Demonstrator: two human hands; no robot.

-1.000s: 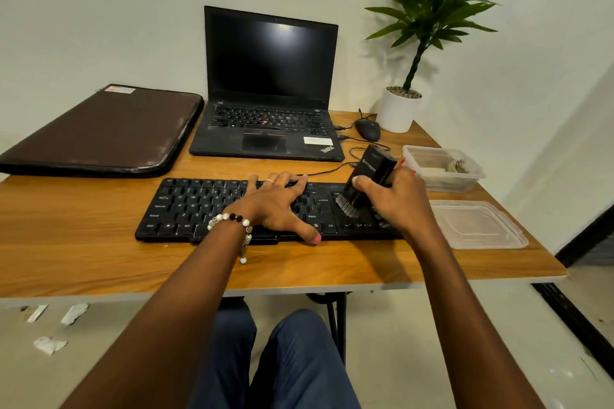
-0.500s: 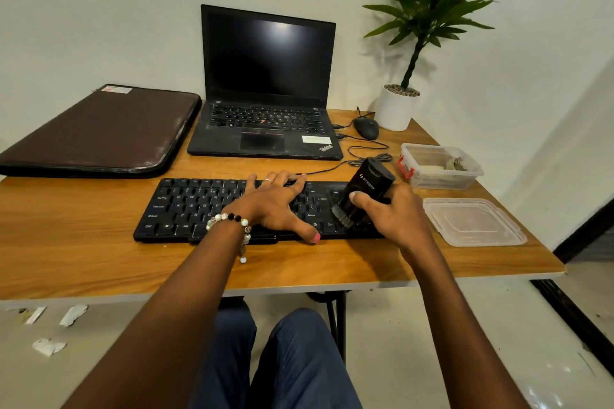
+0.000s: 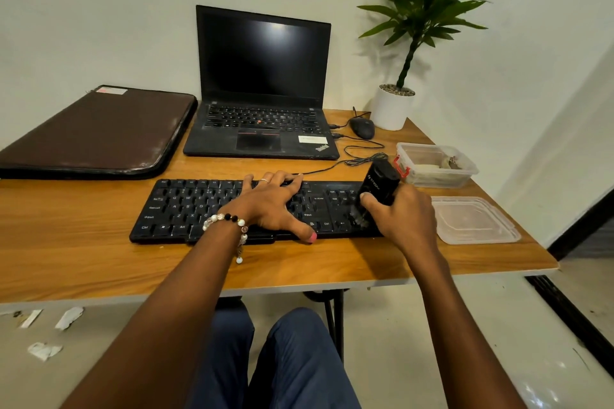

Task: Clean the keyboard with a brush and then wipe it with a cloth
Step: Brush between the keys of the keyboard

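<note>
A black keyboard (image 3: 186,209) lies across the wooden desk (image 3: 83,262) in front of me. My left hand (image 3: 272,206) rests flat on its middle keys, fingers spread, thumb at the front edge. My right hand (image 3: 403,219) grips a black brush (image 3: 380,184) over the keyboard's right end. The brush is tilted, its bristles down on the keys near the arrow cluster and blurred. No cloth shows in this view.
Behind the keyboard stands an open laptop (image 3: 262,103), with a brown sleeve (image 3: 96,133) to its left. A mouse (image 3: 362,128), a potted plant (image 3: 393,106), a clear box (image 3: 435,164) and its lid (image 3: 475,221) occupy the right side.
The brush and my right hand have shifted along the right part of the keyboard, towards its right end. My left hand has stayed in place on the keys.
</note>
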